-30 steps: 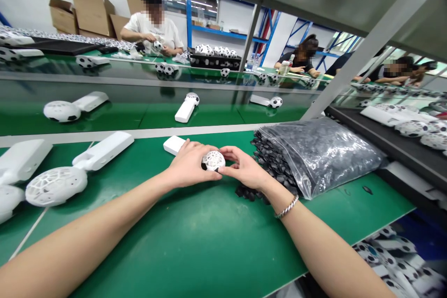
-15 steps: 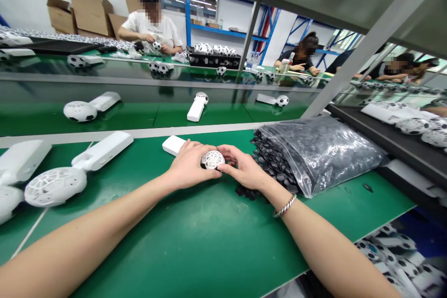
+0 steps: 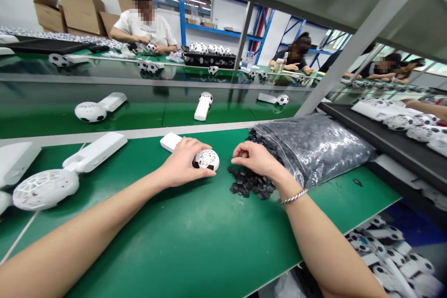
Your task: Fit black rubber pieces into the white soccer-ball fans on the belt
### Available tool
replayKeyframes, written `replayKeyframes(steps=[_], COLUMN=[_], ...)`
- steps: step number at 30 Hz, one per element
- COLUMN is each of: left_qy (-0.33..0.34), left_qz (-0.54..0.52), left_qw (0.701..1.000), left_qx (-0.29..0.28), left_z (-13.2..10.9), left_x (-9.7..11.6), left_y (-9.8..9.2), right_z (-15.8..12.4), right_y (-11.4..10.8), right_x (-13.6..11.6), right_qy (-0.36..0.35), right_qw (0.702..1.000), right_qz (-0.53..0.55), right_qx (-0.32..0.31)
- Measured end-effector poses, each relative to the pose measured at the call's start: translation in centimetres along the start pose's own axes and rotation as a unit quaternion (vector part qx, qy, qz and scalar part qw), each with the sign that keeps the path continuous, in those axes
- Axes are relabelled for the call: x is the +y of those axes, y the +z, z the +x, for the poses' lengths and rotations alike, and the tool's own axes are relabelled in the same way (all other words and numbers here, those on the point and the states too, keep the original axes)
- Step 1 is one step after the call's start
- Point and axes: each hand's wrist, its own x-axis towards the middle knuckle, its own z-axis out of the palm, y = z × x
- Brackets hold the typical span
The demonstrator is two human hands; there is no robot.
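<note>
Head view: one clear plastic bag (image 3: 314, 149) of black pieces, too many to count, rests on the green table (image 3: 195, 237). Left of the bag, the left hand (image 3: 183, 160) curls its fingers and thumb around one ball head (image 3: 211, 160), soccer-patterned; one white handle (image 3: 170, 141) juts out behind that hand. Between ball and bag, the right hand (image 3: 256, 158), wearing one bracelet (image 3: 294, 196), has its fingertips drawn together above loose black pieces (image 3: 249, 185); I cannot tell whether they pinch one. One lone black piece (image 3: 357, 181) lies in front of the bag, toward its right end. Well left of the bag sit two white units (image 3: 46, 188), one cut off by the frame. Three patterned units (image 3: 91, 111) lie beyond the table's pale edge, farther back than the bag and left of it.
</note>
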Motion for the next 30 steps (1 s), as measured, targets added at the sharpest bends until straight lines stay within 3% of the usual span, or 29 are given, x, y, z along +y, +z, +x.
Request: replayKeyframes(steps=[6, 11, 16, 22, 27, 30], left_qy=[-0.013, -0.025, 0.001, 0.028, 0.016, 0.003], left_qz=[-0.073, -0.113, -0.15, -0.17, -0.162, -0.157], left_qw=[0.988, 0.989, 0.981, 0.976, 0.977, 0.979], left_qx=[-0.134, -0.088, -0.12, -0.133, -0.134, -0.132], left_z=[-0.1, -0.5, -0.4, -0.4, -0.5, -0.5], left_x=[0.6, 0.7, 0.5, 0.4, 0.4, 0.5], left_y=[-1.2, -0.2, -0.2, -0.5, -0.3, -0.2], right_z=[-0.1, -0.4, -0.8, -0.7, -0.7, -0.8], right_y=[0.5, 1.0, 0.9, 1.1, 0.6, 0.6], right_x=[0.5, -0.1, -1.1, -1.6, -1.9, -2.1], right_qy=[-0.023, -0.043, -0.05, -0.028, -0.137, -0.144], right_qw=[0.996, 0.994, 0.988, 0.952, 0.98, 0.98], right_qz=[-0.037, -0.028, 0.124, 0.279, 0.146, 0.134], right_qx=[-0.077, -0.093, -0.074, -0.12, 0.005, 0.023])
